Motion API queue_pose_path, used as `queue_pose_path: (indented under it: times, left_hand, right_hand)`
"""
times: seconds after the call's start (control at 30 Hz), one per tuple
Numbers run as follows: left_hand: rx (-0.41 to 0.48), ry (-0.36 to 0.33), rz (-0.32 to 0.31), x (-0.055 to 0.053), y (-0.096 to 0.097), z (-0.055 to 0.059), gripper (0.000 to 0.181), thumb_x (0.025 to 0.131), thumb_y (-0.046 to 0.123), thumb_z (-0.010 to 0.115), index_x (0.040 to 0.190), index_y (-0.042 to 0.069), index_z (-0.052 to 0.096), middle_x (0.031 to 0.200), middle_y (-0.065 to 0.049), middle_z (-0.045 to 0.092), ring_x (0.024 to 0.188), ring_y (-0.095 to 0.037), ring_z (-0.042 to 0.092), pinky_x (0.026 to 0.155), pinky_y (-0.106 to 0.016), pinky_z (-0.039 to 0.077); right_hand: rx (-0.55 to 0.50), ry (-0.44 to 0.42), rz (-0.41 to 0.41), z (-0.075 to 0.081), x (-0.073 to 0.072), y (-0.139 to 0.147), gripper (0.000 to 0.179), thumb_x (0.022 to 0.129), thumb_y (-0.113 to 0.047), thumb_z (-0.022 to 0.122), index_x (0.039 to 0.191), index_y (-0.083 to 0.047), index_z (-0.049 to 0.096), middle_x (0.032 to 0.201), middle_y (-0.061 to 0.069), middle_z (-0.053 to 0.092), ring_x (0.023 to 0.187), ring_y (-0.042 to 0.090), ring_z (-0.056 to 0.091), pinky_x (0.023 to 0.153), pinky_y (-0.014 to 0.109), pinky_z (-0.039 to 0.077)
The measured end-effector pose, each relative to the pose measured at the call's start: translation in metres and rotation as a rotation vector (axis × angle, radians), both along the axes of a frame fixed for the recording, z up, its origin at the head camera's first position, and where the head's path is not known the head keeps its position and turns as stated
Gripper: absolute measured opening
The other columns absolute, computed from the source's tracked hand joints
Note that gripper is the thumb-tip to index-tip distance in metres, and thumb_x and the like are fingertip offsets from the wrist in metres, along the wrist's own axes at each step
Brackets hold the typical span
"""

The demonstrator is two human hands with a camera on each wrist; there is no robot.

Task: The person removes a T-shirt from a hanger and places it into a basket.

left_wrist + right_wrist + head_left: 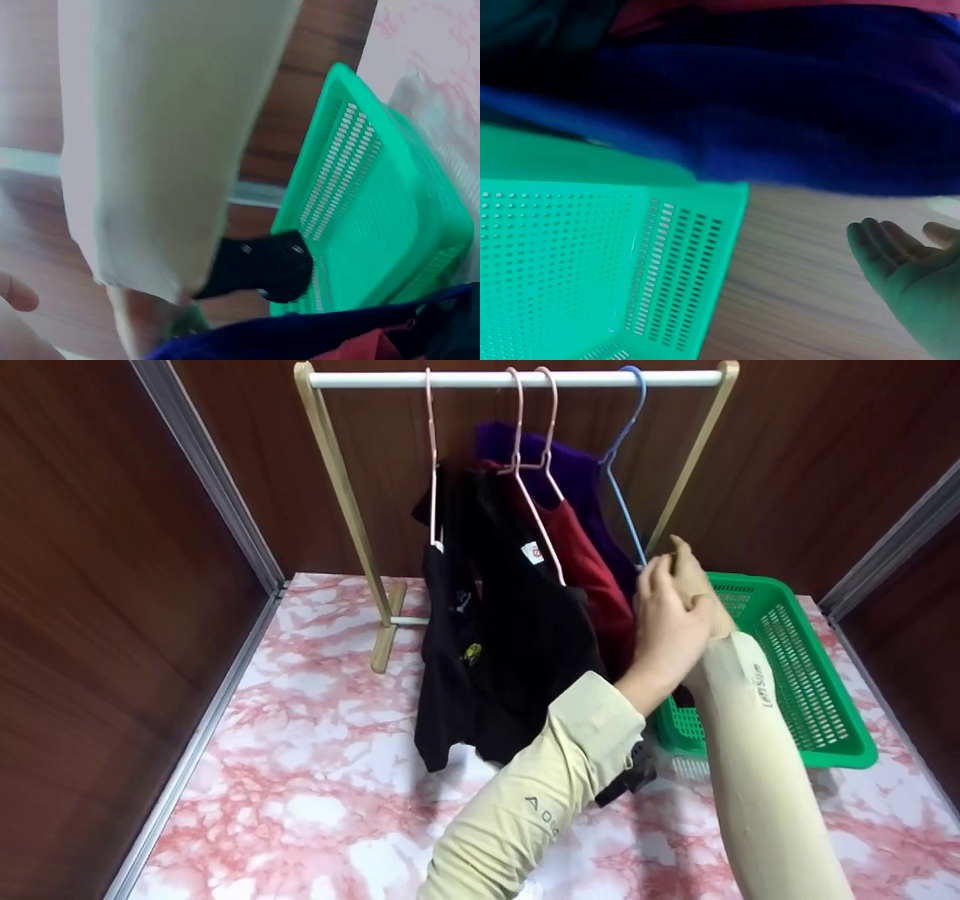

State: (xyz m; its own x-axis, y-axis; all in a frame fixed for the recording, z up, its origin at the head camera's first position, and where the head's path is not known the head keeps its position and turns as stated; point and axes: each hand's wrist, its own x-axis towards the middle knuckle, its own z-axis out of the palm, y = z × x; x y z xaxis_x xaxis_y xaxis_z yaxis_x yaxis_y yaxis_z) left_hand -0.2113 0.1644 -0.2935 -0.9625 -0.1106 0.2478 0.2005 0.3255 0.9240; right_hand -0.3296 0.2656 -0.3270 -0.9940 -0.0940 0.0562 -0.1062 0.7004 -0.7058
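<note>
My left hand [667, 611], its fingers loosely bent, is beside the purple garment [540, 450] on the blue hanger [621, 502]. Just to its right, my right hand [694, 577] overlaps it in the head view, with one finger extended upward. In the right wrist view, the right hand [919, 281] has relaxed fingers with nothing between them, below the purple garment [780, 112]. Part of the left hand [19, 322] shows at the left wrist view's lower left corner. A red garment [592, 562] and black garments [525, 645] hang to the left on pink hangers [431, 457].
The garments hang from a white rail [480, 380] with wooden legs [341, 495]. A green perforated basket [855, 735] stands at the right on the pink marbled surface [300, 810]. Brown panels [90, 585] enclose the back and sides.
</note>
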Motion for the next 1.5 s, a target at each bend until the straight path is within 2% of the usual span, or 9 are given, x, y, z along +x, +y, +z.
queue_pose_path:
  times: [0.17,0.33,0.47,0.7,0.83,1.0,1.23,1.37,1.5]
  left_hand:
    - [-0.143,-0.058,0.023,-0.008,-0.002,-0.013,0.064,0.088,0.014,0.06,0.145,0.003,0.034,0.152,-0.01,0.036,0.14,-0.022,0.033,0.117,-0.026,0.026]
    - [-0.204,-0.033,0.05,-0.014,-0.008,-0.025,0.059,0.092,0.011,0.057,0.146,0.003,0.033,0.152,-0.012,0.036,0.139,-0.027,0.036,0.117,-0.031,0.026]
    - [-0.187,0.004,0.075,-0.018,-0.01,-0.031,0.057,0.092,0.009,0.059,0.144,0.005,0.037,0.148,-0.014,0.039,0.135,-0.027,0.041,0.113,-0.03,0.033]
    - [-0.035,-0.029,0.053,-0.019,-0.012,-0.038,0.061,0.092,0.021,0.063,0.144,0.005,0.037,0.143,-0.021,0.037,0.131,-0.03,0.046,0.107,-0.032,0.041]
    - [-0.044,0.031,0.065,-0.02,-0.014,-0.04,0.061,0.09,0.015,0.065,0.144,0.008,0.038,0.136,-0.022,0.042,0.127,-0.03,0.047,0.104,-0.031,0.043]
    - [-0.127,0.055,0.097,-0.021,-0.014,-0.038,0.058,0.089,0.01,0.065,0.142,0.009,0.042,0.126,-0.017,0.051,0.117,-0.025,0.054,0.098,-0.026,0.046]
    - [-0.252,0.022,0.138,-0.021,-0.01,-0.036,0.048,0.089,0.012,0.065,0.135,0.008,0.05,0.113,-0.011,0.062,0.103,-0.021,0.063,0.087,-0.023,0.05]
    - [-0.225,-0.011,0.118,-0.023,-0.01,-0.036,0.042,0.089,0.015,0.065,0.13,0.009,0.056,0.11,-0.011,0.064,0.102,-0.022,0.064,0.086,-0.023,0.049]
    - [-0.135,-0.04,0.077,-0.024,-0.011,-0.036,0.039,0.087,0.016,0.067,0.125,0.011,0.059,0.11,-0.011,0.065,0.102,-0.023,0.063,0.086,-0.021,0.048]
  right_hand:
    - [0.0,0.0,-0.005,0.003,0.004,-0.006,0.081,0.096,-0.023,0.044,0.148,0.008,-0.009,0.154,0.036,0.002,0.144,0.047,0.006,0.12,0.053,0.009]
    - [-0.015,0.027,0.034,0.002,0.007,-0.016,0.084,0.095,-0.016,0.048,0.145,0.013,-0.013,0.154,0.035,-0.009,0.145,0.045,-0.004,0.121,0.05,0.001]
    - [-0.037,0.023,0.024,0.004,0.01,-0.019,0.087,0.094,-0.015,0.05,0.145,0.011,-0.015,0.152,0.038,-0.007,0.145,0.046,-0.001,0.121,0.051,0.004]
    - [-0.097,-0.025,0.022,0.007,0.013,-0.019,0.089,0.096,-0.012,0.051,0.146,0.007,-0.02,0.154,0.033,-0.014,0.146,0.043,-0.005,0.121,0.049,0.002]
    - [-0.098,-0.04,0.058,0.006,0.012,-0.021,0.087,0.096,-0.008,0.048,0.145,0.006,-0.023,0.154,0.031,-0.018,0.146,0.042,-0.005,0.121,0.05,0.002]
    - [-0.076,-0.03,0.029,0.007,0.011,-0.023,0.088,0.092,-0.007,0.047,0.145,0.007,-0.021,0.154,0.033,-0.014,0.146,0.042,-0.001,0.121,0.048,0.004]
    - [-0.019,-0.005,-0.028,0.011,0.012,-0.025,0.094,0.094,-0.025,0.053,0.147,0.006,-0.018,0.154,0.034,-0.008,0.146,0.044,0.005,0.121,0.048,0.009]
    - [-0.016,0.039,-0.05,0.015,0.012,-0.024,0.088,0.094,-0.023,0.052,0.148,0.008,-0.011,0.155,0.034,0.004,0.145,0.044,0.013,0.121,0.048,0.013]
    - [-0.017,0.055,-0.11,0.019,0.011,-0.022,0.075,0.097,-0.018,0.048,0.149,0.007,0.001,0.154,0.03,0.018,0.143,0.041,0.022,0.12,0.047,0.019]
